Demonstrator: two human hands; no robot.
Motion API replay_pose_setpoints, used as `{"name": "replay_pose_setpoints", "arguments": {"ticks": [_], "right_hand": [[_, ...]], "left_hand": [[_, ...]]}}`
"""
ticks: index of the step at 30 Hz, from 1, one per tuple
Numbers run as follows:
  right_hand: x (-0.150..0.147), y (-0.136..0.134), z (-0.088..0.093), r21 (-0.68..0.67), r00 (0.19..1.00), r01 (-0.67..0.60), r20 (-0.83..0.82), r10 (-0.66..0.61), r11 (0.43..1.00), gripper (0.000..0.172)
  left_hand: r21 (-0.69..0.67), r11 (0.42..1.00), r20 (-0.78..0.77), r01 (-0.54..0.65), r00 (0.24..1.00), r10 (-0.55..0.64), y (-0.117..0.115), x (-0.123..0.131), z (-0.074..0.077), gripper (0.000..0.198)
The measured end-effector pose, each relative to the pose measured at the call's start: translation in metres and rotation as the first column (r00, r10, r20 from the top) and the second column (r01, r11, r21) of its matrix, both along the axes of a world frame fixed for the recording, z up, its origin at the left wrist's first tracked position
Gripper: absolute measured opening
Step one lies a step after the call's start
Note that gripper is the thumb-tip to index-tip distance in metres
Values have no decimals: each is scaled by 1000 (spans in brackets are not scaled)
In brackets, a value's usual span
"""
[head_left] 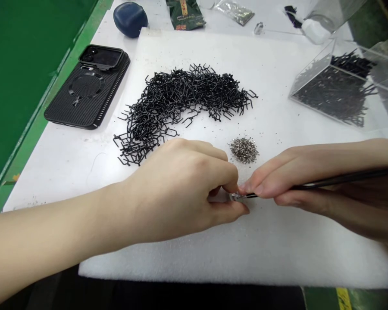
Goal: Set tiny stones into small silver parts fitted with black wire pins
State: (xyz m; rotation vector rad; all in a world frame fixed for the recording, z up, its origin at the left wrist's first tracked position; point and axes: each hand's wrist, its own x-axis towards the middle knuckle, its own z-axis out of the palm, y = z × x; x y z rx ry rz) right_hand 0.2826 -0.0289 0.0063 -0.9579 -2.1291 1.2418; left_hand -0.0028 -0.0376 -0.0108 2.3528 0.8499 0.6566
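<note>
This is a small-parts assembly workshop, likely a factory line. A green workbench [19,94] carries a white foam sheet [194,254] laid out with a heap of black wire pieces [181,103], a pile of tiny silver parts [244,150], and a clear acrylic bin [330,92] of more wire.

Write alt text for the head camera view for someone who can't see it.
Two bare hands meet over a white foam sheet: the right hand holds black tweezers to a tiny silver piece at the fingertips of the left hand. Beyond lie a tangled pile of black wire pieces, a small heap of silver bits, a clear acrylic box and a black-cased phone.
</note>
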Motion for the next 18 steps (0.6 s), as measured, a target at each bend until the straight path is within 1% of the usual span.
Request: {"name": "replay_pose_setpoints", "arguments": {"ticks": [3, 9, 12, 15, 18], "right_hand": [[-1, 0, -1, 26, 1000, 13, -11, -13, 1000, 5], [-1, -1, 1, -66, 999, 29, -16, -30, 997, 4], [-2, -1, 1, -55, 998, 52, -19, -53, 997, 4], [-1, -2, 0, -40, 999, 42, -24, -43, 998, 4], [1, -3, -1, -25, 1000, 14, -25, -15, 1000, 11]], "left_hand": [[-11, 1000, 0, -11, 1000, 11, -1, -1, -1, 22], [3, 1000, 7, -9, 1000, 9, 0, 1, 1, 22], [1, 1000, -3, -5, 1000, 5, 0, 2, 2, 21], [-24, 999, -21, -25, 999, 24, -2, 2, 1, 22], [-29, 999, -18, -35, 999, 34, -3, 1, 0, 22]]}}
